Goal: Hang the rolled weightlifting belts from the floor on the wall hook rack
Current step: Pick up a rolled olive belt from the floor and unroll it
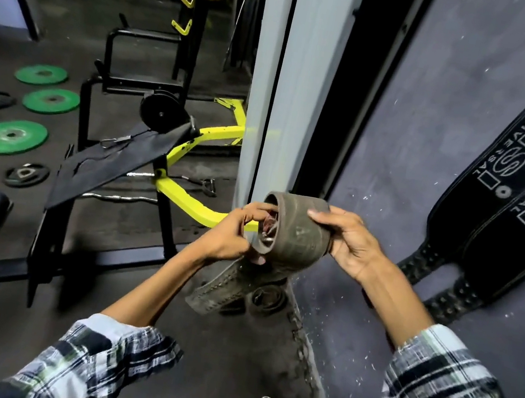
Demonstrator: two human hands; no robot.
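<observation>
While the right hand grips the rolled belt, left hand fingers apparently pinch its inner coil.

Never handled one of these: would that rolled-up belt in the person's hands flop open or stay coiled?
Probably stiff: the rolled belt keeps a firm round coil between the left hand and right hand. Its loose tail droops, so it likely unrolls once released. The worn surface looks grippy, not slippery.

Rolled belt between both hands — hung belts right, on wall.
</observation>
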